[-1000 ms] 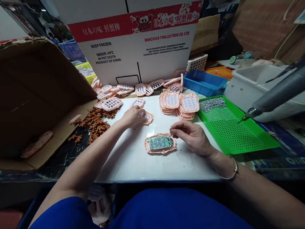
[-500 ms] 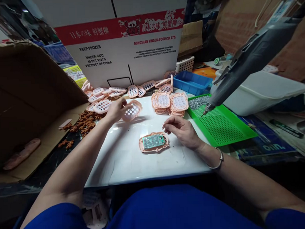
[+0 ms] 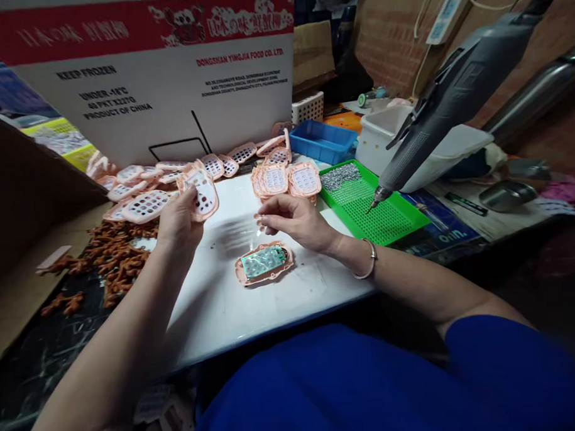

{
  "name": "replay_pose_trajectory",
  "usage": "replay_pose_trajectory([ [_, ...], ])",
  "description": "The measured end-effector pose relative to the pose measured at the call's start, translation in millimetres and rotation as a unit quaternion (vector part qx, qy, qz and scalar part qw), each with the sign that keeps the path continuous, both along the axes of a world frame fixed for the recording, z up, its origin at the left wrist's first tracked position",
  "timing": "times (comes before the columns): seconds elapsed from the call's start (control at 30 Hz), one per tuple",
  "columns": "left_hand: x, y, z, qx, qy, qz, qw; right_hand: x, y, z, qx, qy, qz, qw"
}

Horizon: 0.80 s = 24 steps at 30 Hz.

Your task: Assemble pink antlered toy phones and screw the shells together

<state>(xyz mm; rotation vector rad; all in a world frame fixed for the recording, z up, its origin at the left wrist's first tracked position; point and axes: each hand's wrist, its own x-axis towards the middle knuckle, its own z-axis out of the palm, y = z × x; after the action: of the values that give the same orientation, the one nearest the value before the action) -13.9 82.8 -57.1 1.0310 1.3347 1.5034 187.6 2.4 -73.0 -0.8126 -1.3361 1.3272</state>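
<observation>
My left hand point(image 3: 177, 222) grips a pink plastic cover point(image 3: 205, 194) with rows of holes, raised and tilted above the left part of the white work board point(image 3: 215, 312). Lower on the board lies a pink housing half point(image 3: 242, 277), open side up, with a green circuit board point(image 3: 265, 261) inside. My right hand point(image 3: 297, 221) hovers just above and right of that housing, thumb and fingertips pinched together. Whatever sits between those fingertips is too small to make out.
Stacked pink covers point(image 3: 272, 178) stand behind my right hand; more lie along the carton point(image 3: 171, 125). Brown branch-shaped parts point(image 3: 124, 265) are heaped at left. A power screwdriver point(image 3: 435, 116) hangs over a green tray point(image 3: 386, 221) with screws; a blue bin point(image 3: 320, 142) stands behind.
My view has swung to the right, so the scene sits further left. The cover in my left hand has moved left and turned more upright. My right hand has shifted slightly over the housing.
</observation>
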Motion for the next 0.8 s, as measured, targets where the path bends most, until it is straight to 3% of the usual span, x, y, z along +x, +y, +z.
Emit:
replay_pose_trajectory([
  [0.17,25.4,-58.3,-7.1,-0.047,-0.096,-0.032,0.994,-9.2,0.6,-2.0,-0.034,0.019,0.029,0.999],
  [0.3,37.9,-86.9,-15.3,-0.062,-0.154,-0.04,0.985,-12.7,-7.6,-7.1,-0.024,0.022,0.047,0.998],
  [0.37,42.6,-95.5,-18.1,-0.041,-0.161,-0.059,0.984,-12.4,-11.6,-9.5,0.033,-0.018,0.033,0.999],
  [0.43,46.1,-102.1,-19.6,-0.01,-0.158,-0.076,0.984,-10.5,-14.5,-11.9,0.153,-0.096,0.0,0.984],
  [0.53,49.7,-109.6,-19.4,0.004,-0.167,-0.102,0.981,-5.7,-16.5,-15.7,0.347,-0.236,-0.055,0.906],
  [0.6,51.7,-113.4,-18.0,-0.006,-0.182,-0.102,0.978,-2.6,-16.6,-18.7,0.433,-0.302,-0.084,0.845],
  [0.7,55.2,-117.2,-15.5,0.0,-0.211,-0.081,0.974,-0.1,-15.9,-22.6,0.521,-0.364,-0.113,0.763],
  [0.8,58.8,-119.0,-14.5,0.019,-0.247,-0.081,0.965,-0.6,-15.8,-24.9,0.569,-0.386,-0.138,0.713],
])
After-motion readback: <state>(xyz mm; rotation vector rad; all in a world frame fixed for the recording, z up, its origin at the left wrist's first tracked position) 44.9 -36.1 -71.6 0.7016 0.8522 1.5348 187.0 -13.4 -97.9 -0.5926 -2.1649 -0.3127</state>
